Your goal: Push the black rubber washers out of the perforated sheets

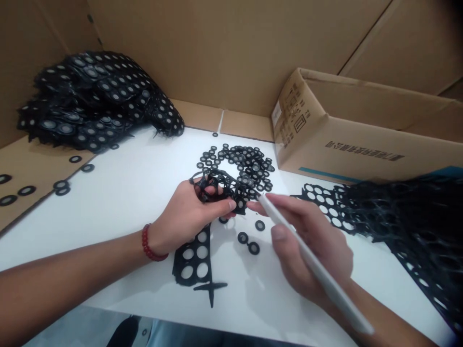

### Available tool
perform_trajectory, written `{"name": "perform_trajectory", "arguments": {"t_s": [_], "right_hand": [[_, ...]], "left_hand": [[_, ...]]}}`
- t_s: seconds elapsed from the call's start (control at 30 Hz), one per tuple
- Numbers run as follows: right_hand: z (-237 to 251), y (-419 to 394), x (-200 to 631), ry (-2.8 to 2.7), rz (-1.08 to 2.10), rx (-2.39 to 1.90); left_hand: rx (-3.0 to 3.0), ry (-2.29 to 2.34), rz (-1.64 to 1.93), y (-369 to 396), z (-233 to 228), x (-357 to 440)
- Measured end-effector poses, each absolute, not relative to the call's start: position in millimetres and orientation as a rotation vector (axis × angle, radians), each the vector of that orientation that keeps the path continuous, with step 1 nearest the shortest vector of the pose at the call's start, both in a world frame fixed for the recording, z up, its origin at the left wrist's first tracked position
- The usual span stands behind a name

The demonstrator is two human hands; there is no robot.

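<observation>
My left hand (188, 209), with a red bead bracelet (146, 243) at the wrist, is closed on a crumpled black perforated rubber sheet (194, 260). A strip of its holes shows below the hand, with a cross-shaped end. Between the left thumb and fingers sits a small piece with a ring at its edge. My right hand (318, 246) grips a slim white stick-shaped tool (318, 267), whose tip is close to that edge. Whether the right fingertip touches the sheet, I cannot tell. Just beyond the hands lies a heap of loose black rings (249, 156).
Uncut black sheets with rings (119, 86) are piled at the back left. An open cardboard box (361, 140) stands at the right, with punched-out black sheets (408, 217) before it. Scattered rings (253, 248) lie on the white table (126, 207); cardboard walls (231, 53) rise behind.
</observation>
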State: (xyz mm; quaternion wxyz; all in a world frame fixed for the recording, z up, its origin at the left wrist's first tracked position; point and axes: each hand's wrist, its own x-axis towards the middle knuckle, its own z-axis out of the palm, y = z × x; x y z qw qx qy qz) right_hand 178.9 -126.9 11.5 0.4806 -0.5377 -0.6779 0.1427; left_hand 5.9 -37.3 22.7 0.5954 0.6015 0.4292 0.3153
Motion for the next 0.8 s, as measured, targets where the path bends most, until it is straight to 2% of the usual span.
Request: {"name": "perform_trajectory", "arguments": {"t_s": [0.13,0.43,0.8], "right_hand": [[0,-131,177,-1.852,0.126,-1.170],[5,-135,179,-1.752,0.320,-1.197],[3,-142,175,-1.826,0.044,-1.276]], "left_hand": [[1.233,0.920,0.687,-40,15,3],[1.035,0.774,0.713,-41,17,5],[1.084,0.891,0.721,-42,17,3]]}}
